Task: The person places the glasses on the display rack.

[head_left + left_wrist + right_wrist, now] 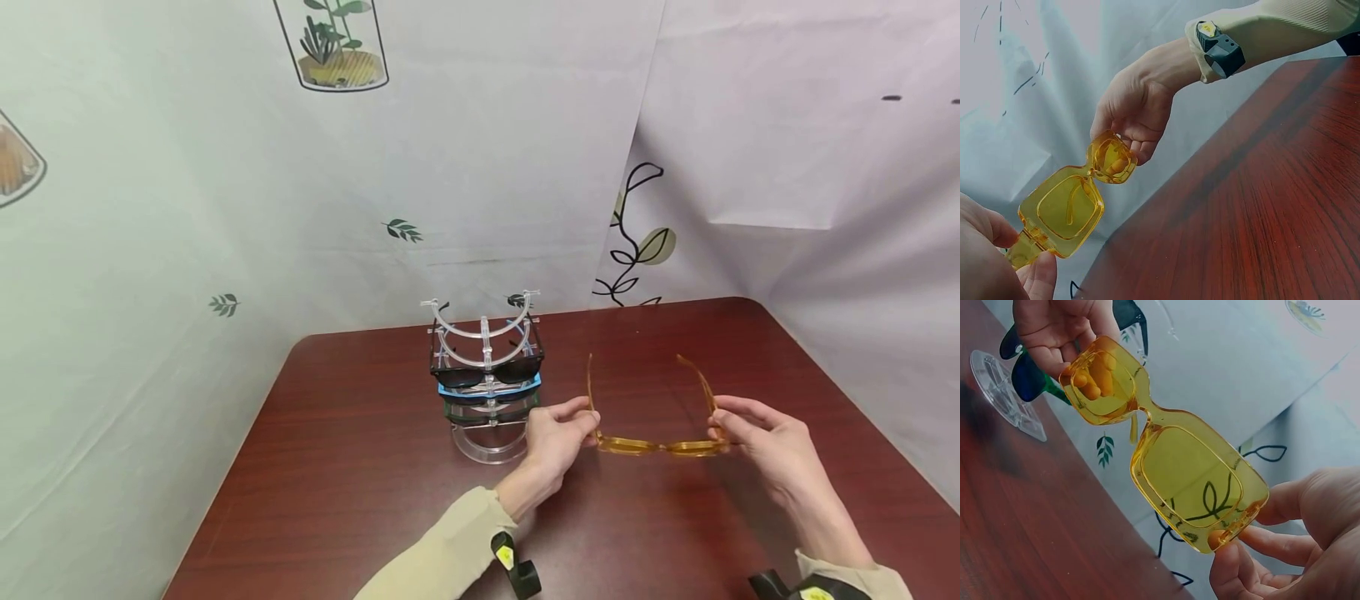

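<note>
Yellow-tinted sunglasses (663, 447) with a see-through yellow frame are held above the table, temples unfolded and pointing away from me. My left hand (557, 439) pinches them at the left hinge end. At the opposite hinge end, my right hand (776, 450) pinches the frame between thumb and fingers. Both square lenses (1191, 475) show large in the right wrist view. Just left of my left hand stands a clear display stand (486, 333), which bears black sunglasses (517, 369), a blue-framed pair (450, 390) and a green-framed pair (457, 410).
The dark red wooden table (337, 500) reaches back to a pale cloth backdrop (510, 150) printed with plants. Cloth also hangs along the table's left and right sides. The stand's round base (487, 457) rests near the table's middle.
</note>
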`<state>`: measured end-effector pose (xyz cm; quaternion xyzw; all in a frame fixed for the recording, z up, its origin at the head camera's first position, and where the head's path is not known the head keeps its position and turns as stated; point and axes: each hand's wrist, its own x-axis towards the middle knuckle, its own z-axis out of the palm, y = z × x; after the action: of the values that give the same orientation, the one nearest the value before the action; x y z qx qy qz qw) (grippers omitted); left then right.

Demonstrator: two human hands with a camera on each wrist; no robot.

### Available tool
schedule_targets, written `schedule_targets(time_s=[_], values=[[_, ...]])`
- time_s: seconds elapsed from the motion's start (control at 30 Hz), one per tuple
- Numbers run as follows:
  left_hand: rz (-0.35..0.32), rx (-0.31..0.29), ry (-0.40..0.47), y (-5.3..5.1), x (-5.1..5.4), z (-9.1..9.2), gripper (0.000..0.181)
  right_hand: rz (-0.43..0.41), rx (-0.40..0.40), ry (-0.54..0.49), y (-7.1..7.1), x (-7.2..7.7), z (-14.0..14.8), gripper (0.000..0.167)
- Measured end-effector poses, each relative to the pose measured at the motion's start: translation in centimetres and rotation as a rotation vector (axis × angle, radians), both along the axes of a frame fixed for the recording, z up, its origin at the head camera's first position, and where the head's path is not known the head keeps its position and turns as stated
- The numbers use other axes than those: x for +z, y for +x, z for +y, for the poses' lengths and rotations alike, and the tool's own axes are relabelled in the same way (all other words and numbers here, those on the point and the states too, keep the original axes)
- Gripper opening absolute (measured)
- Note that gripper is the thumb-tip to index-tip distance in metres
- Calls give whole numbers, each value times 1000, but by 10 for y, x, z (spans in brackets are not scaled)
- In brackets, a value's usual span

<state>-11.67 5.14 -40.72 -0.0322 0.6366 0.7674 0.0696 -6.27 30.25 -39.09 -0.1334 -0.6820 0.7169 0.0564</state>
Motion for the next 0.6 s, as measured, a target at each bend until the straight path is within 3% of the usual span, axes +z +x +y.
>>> schedule_targets(time_s=[0.33,0.6], values=[[2,-20,6,3,10,-2,28,37,5,-52,4,11,0,17],[6,-19,9,5,20,-3,27,46,6,-28,6,19,1,15]])
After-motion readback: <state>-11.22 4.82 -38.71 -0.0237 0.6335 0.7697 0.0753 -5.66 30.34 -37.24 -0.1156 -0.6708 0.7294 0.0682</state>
